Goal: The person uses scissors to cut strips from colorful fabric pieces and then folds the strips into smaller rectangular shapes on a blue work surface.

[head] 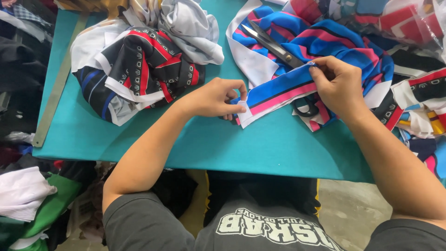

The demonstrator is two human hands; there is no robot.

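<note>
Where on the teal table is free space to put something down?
The teal table is bare along its near edge, below the left hand and black-red fabric pile. The far right is crowded: blue-pink striped fabric, scissors, right hand.

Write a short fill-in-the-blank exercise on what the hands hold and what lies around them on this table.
1. Both hands, left hand and right hand, pinch the ends of a blue, pink and white ____ of fabric.
2. The scissors lie ____ on the striped cloth.
3. The table cover is ____ in colour.
4. A metal ____ lies along the table's left edge.

Missing words: strip; open; teal; ruler
</note>
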